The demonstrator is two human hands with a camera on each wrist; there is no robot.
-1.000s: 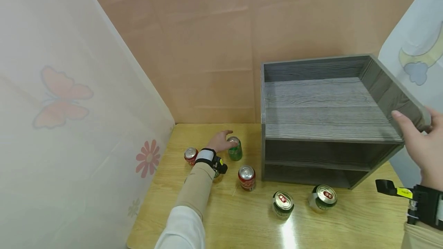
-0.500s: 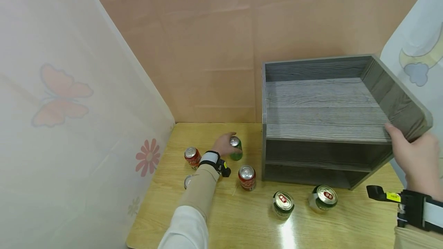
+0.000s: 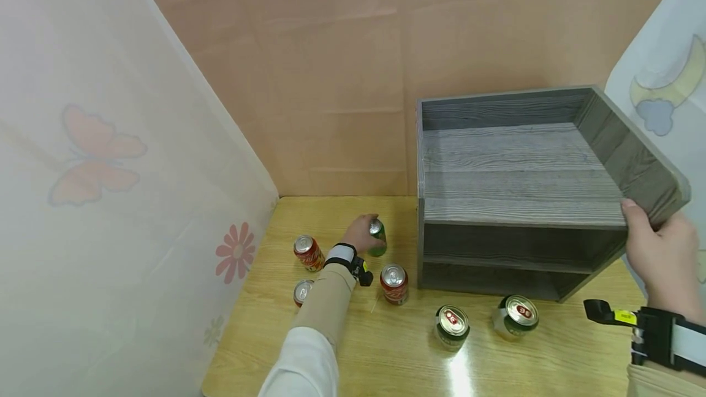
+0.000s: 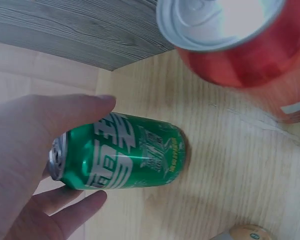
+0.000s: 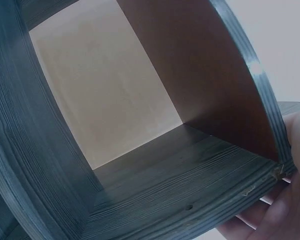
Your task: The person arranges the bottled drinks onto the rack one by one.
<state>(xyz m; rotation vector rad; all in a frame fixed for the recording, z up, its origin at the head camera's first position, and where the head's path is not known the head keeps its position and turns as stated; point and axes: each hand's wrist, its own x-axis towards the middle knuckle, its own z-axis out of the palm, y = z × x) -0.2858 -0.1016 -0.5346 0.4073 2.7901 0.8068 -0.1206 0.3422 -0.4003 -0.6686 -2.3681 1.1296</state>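
Note:
In the head view my left hand [image 3: 361,234] is around a green soda can [image 3: 378,245] standing on the wooden table, left of a grey wood-grain shelf unit [image 3: 524,179]. The left wrist view has the thumb on one side of this green can [image 4: 135,155] and fingers on the other, near its silver top. My right hand [image 3: 664,256] grips the lower front of the shelf's right side panel, thumb on the inner face. In the right wrist view, fingers of the right hand [image 5: 285,205] curl under the shelf's edge.
A red can [image 3: 394,283] stands between the left hand and the shelf's front corner. Two dark green cans with gold tops, one nearer the middle [image 3: 451,326] and one farther right [image 3: 516,317], stand before the shelf. Another red can [image 3: 309,253] and a silver-topped can [image 3: 303,291] stand left of the forearm.
My left hand has moved slightly right and its fingers have come round the green can. The forearm's shift uncovers cans at left. My right hand has shifted slightly left and down on the panel.

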